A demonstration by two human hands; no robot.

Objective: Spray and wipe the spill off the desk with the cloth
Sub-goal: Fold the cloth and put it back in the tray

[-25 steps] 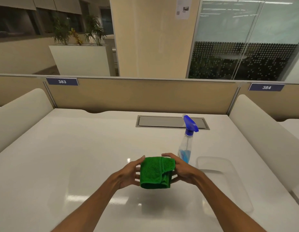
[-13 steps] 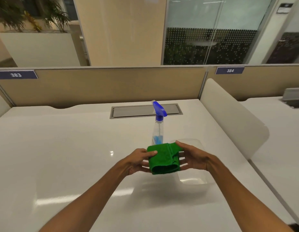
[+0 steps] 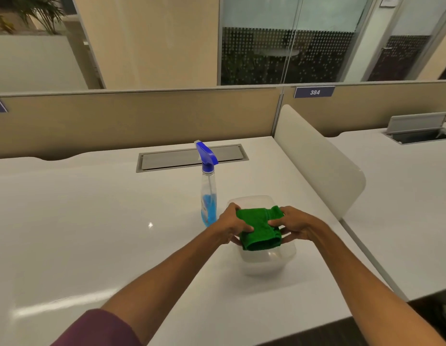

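Both hands — left hand (image 3: 233,224) and right hand (image 3: 293,224) — pinch the folded green cloth (image 3: 260,229) over a clear container (image 3: 267,260) near the tabletop's (image 3: 92,221) right edge. The spray bottle (image 3: 208,186) stands just beside it, untouched. No spill shows, so the step looks like stowing — or readying — the cloth; next it needs lowering and letting go.

Two hands are showing, the left hand (image 3: 232,227) and the right hand (image 3: 295,224). One green cloth (image 3: 260,229), one spray bottle (image 3: 208,186), and one clear plastic tub (image 3: 267,260) are sitting in view. Two desks are showing: the near desk (image 3: 92,221) and the neighbouring desk (image 3: 404,196).
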